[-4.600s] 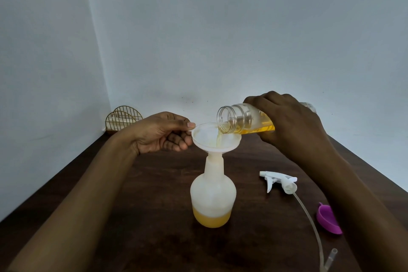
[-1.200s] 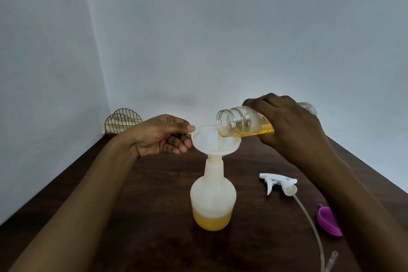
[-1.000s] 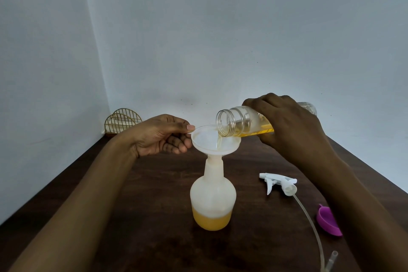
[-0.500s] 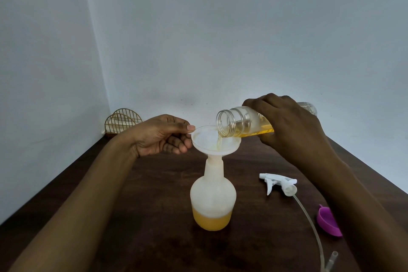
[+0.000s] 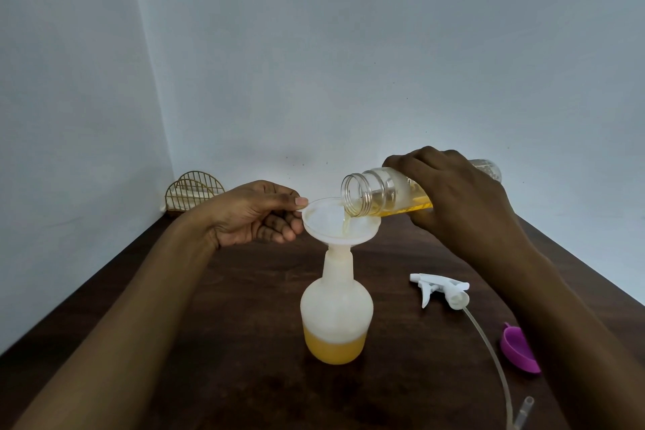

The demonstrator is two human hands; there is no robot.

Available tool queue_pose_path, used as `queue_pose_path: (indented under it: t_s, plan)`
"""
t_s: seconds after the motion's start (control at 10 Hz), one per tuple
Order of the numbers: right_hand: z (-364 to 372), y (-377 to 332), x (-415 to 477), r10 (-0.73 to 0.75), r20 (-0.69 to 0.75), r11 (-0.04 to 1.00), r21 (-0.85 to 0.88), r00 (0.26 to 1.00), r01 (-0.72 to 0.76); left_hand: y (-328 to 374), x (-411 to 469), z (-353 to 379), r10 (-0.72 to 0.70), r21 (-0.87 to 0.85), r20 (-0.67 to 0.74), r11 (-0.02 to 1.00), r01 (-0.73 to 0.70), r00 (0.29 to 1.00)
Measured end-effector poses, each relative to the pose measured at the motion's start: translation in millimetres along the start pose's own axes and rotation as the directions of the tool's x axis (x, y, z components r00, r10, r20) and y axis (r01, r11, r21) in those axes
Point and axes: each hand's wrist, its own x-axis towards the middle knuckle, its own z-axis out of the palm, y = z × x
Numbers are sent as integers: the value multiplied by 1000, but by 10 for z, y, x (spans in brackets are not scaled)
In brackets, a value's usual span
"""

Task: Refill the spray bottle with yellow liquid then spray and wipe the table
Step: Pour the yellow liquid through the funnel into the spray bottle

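Pouring yellow liquid [image 5: 406, 209], right hand [image 5: 453, 192] gripping clear bottle [image 5: 377, 190], left hand [image 5: 254, 213] pinching funnel [image 5: 331, 223] on spray bottle [image 5: 336, 307]

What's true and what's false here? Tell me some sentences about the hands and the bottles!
1. The right hand tilts a clear bottle over the funnel. True.
2. The spray bottle is full to the top. False: yellow liquid fills only its bottom part.
3. The left hand holds the funnel's rim. True.
4. The spray head is screwed onto the spray bottle. False: it lies on the table.
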Motion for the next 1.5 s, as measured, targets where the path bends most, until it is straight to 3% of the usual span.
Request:
queue_pose_path:
  t_s: [1.5]
  plan:
    - [-55, -44, 12, 35, 28, 999, -19, 999, -34, 12, -3, 5, 9, 6, 10, 1000, -9, 1000]
